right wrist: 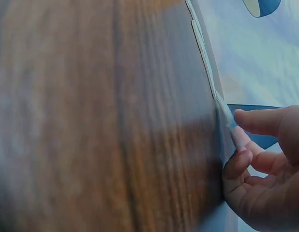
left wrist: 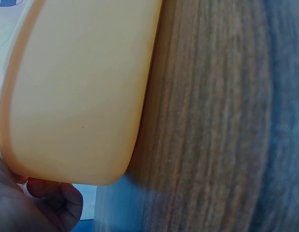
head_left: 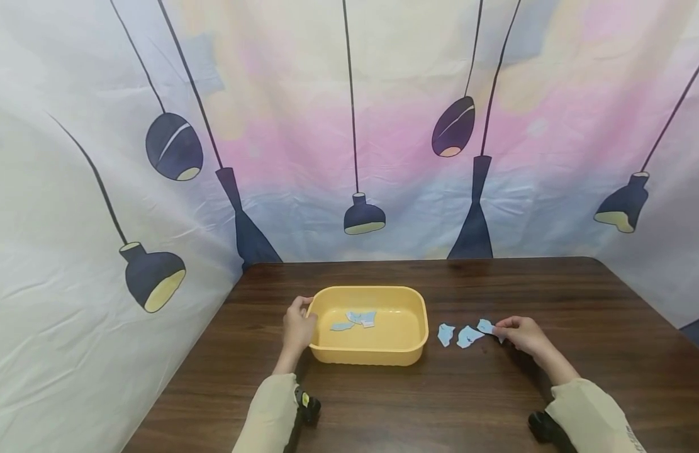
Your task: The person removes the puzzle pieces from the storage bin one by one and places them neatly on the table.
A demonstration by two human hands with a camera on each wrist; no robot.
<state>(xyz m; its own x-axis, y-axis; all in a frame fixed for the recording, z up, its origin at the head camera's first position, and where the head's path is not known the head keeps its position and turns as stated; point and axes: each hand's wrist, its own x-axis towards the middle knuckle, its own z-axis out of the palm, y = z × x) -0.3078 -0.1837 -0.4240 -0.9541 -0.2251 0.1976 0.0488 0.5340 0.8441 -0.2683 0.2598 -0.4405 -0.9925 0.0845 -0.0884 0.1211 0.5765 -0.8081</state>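
A yellow plastic basin (head_left: 366, 357) sits on the table, with several torn light-blue paper scraps (head_left: 368, 319) lying on its bottom. My left hand (head_left: 299, 324) holds the basin's left end at the rim; in the left wrist view, the fingers (left wrist: 69, 200) are bent against the basin's end wall. To the right of the basin, my right hand (head_left: 525, 335) pinches a torn blue paper scrap (head_left: 486, 326) between thumb and fingers, low over the tabletop. Two more scraps, one at the left (head_left: 445, 335) and one in the middle (head_left: 468, 336), lie between the basin and that hand.
The dark wood-grain table (head_left: 428, 402) reaches back to a hanging cloth (head_left: 304, 220) printed with lamps, which also runs along the left and right sides. Black wrist devices, one on the left (head_left: 309, 408) and one on the right (head_left: 543, 428), sit at the cuffs of the pale sleeves.
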